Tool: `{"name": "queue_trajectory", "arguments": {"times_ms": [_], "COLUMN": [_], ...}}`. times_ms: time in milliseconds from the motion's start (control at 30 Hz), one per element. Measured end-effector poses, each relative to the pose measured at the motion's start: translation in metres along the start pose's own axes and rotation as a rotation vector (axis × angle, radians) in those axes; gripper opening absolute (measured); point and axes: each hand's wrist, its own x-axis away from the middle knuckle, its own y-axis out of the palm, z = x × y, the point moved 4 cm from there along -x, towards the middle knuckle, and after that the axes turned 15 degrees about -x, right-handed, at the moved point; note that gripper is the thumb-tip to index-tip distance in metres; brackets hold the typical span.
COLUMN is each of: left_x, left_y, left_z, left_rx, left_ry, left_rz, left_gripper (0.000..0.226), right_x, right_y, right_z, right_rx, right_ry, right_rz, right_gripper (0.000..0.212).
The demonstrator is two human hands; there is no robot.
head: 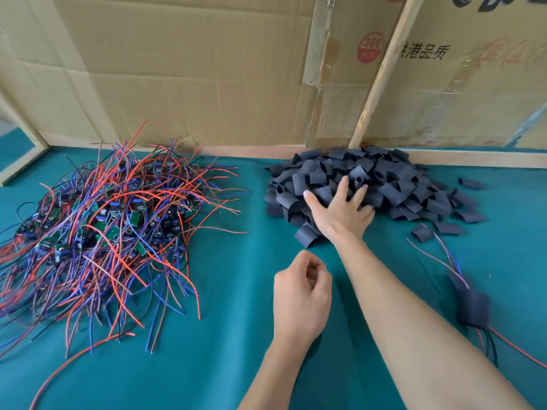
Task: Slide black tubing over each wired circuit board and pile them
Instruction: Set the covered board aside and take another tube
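A big tangle of green circuit boards with red, blue and black wires (112, 226) lies on the left of the teal cloth. A heap of short black tubing pieces (370, 184) sits at the back right. My right hand (340, 208) lies spread on the near left part of that heap, fingers straight among the pieces. My left hand (302, 297) hovers over the cloth in front of the heap, fingers curled, holding nothing visible. One board in black tubing (473, 307) lies at the right, wires trailing from both ends.
The teal cloth (222, 365) covers the table. Cardboard sheets (192, 69) and a wooden strip (381, 72) stand along the back edge. A few loose tubing pieces (421, 233) lie near the heap's right side. A red wire (74, 362) strays toward the front left.
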Motion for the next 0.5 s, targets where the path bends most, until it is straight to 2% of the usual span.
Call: {"name": "queue_trajectory", "arguments": {"times_ms": [100,200,267,333,433,500], "left_x": [0.000,0.000,0.001,0.001,-0.002,-0.004], "left_y": [0.000,0.000,-0.001,-0.002,-0.003,-0.004], "left_z": [0.000,0.000,0.000,0.000,-0.002,-0.003], "left_rx": [-0.024,-0.036,-0.037,-0.035,-0.070,-0.113], "left_ry": [-0.008,-0.007,-0.004,-0.010,-0.009,-0.016], "left_rz": [-0.001,0.011,0.018,0.020,0.079,0.111], "left_gripper": [0.008,0.008,0.008,0.009,0.015,0.015], "right_x": [-0.011,-0.014,-0.008,-0.003,-0.004,-0.014], "right_y": [0.003,-0.014,-0.036,-0.067,-0.116,-0.143], "right_z": [-0.020,-0.031,-0.029,-0.016,0.026,0.065], "right_rx": [-0.053,-0.280,-0.383,-0.395,-0.365,-0.306], "right_ry": [-0.018,-0.075,-0.114,-0.163,-0.207,-0.139], "right_rz": [-0.131,-0.310,-0.357,-0.279,-0.059,0.094], "right_gripper": [0.105,0.112,0.115,0.106,0.078,0.076]}}
